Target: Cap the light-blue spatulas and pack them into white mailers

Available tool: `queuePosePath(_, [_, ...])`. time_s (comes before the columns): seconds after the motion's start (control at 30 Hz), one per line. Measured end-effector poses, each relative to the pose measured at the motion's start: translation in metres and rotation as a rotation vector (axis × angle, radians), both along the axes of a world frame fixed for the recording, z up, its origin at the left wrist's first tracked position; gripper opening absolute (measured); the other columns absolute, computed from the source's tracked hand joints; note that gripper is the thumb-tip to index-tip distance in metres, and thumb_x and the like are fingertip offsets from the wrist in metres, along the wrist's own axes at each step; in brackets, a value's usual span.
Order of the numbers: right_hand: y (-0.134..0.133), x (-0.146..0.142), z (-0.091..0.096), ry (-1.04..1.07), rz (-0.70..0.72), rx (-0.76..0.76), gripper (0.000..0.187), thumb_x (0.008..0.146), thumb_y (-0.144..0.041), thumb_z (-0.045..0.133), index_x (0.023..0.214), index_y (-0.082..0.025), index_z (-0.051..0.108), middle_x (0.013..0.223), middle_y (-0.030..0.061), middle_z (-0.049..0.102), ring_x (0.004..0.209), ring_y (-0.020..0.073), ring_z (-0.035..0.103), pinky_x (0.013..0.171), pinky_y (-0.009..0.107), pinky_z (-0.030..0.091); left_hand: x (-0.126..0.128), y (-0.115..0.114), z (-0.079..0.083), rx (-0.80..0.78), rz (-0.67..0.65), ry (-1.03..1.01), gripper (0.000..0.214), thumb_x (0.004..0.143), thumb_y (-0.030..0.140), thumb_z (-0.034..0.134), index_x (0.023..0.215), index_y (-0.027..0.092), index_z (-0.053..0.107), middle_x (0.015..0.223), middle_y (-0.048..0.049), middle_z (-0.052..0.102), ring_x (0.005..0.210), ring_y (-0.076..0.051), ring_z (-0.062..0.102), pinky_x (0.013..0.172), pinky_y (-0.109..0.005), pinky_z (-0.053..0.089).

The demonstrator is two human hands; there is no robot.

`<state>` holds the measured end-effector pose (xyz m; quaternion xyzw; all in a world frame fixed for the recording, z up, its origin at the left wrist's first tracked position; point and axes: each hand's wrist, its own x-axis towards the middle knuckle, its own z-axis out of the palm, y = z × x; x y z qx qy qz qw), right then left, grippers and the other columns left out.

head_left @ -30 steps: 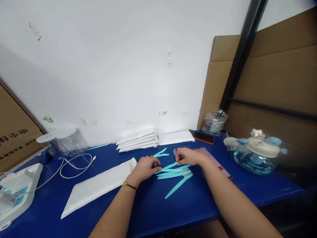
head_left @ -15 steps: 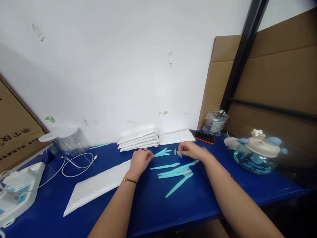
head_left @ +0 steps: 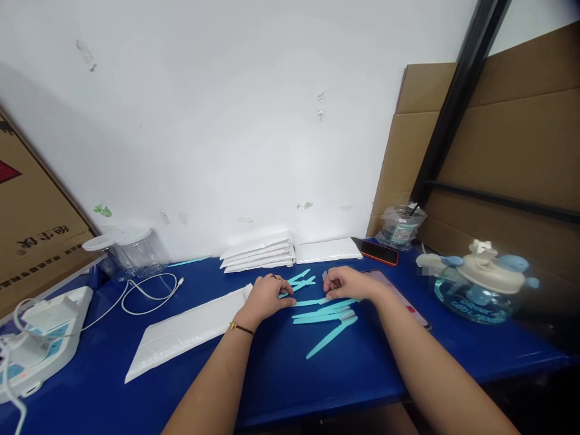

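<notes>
Slim teal eyebrow razors lie in front of me on the blue table. My left hand (head_left: 270,296) has its thumb and fingers at the handle end of one eyebrow razor (head_left: 312,302). At that razor's head end, my right hand (head_left: 343,284) is closed, with its fingertips on it. Beyond the left fingers, a few more teal razors (head_left: 302,280) lie crossed. Nearer to me is a loose group of razors (head_left: 322,314), one of them slanting toward the table's front. A small clear piece (head_left: 324,276) shows beside the right fingers.
A long white padded packet (head_left: 190,332) lies left of my hands. Stacked white packets (head_left: 258,254) and a flat one (head_left: 328,250) stand by the wall. Phones (head_left: 379,252), a water bottle (head_left: 480,284), a power strip (head_left: 54,332), a cable (head_left: 149,296) and clear jars (head_left: 136,254) surround the workspace.
My right hand has moved nearer to me, from the small clear pieces to the razor's head. My left hand has shifted from the crossed razors to this razor's handle end. The view has shifted slightly.
</notes>
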<state>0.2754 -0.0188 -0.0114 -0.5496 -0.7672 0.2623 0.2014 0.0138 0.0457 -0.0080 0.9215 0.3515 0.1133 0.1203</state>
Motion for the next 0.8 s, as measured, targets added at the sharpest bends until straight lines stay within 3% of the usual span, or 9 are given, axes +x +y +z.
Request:
queuePosePath(0.23, [0.004,-0.009,-0.008,-0.074,0.04,-0.05,0.018,0.068,-0.033,0.067,0.073,-0.016,0.064,0.072,0.0012,0.057,0.06,0.0112,0.05,0.052,0.021,0.037,0.004,-0.002,-0.005,-0.039,0.006,0.069,0.009,0.074,0.032,0.063,0.071,0.025,0.067,0.077,0.0022,0.066,0.082,-0.017,0.057,0.071,-0.028,0.032])
queuePosePath(0.6, [-0.002,0.003,0.009,0.083,-0.051,-0.12,0.03,0.065,-0.044,0.067,0.072,-0.015,0.065,0.066,0.0009,0.062,0.06,0.0121,0.051,0.054,0.022,0.038,0.003,-0.001,0.006,-0.05,0.059,0.014,0.014,0.076,0.035,0.059,0.073,0.023,0.065,0.071,0.0026,0.067,0.072,-0.016,0.058,0.071,-0.028,0.032])
queuePosePath(0.8, [0.008,0.027,-0.004,0.169,-0.252,-0.154,0.031,0.059,-0.043,0.072,0.071,-0.015,0.064,0.072,0.0043,0.069,0.068,0.0165,0.06,0.061,0.024,0.044,-0.009,0.009,0.004,-0.02,0.156,0.045,0.014,0.076,0.036,0.059,0.074,0.024,0.066,0.073,0.003,0.067,0.075,-0.017,0.059,0.072,-0.029,0.032])
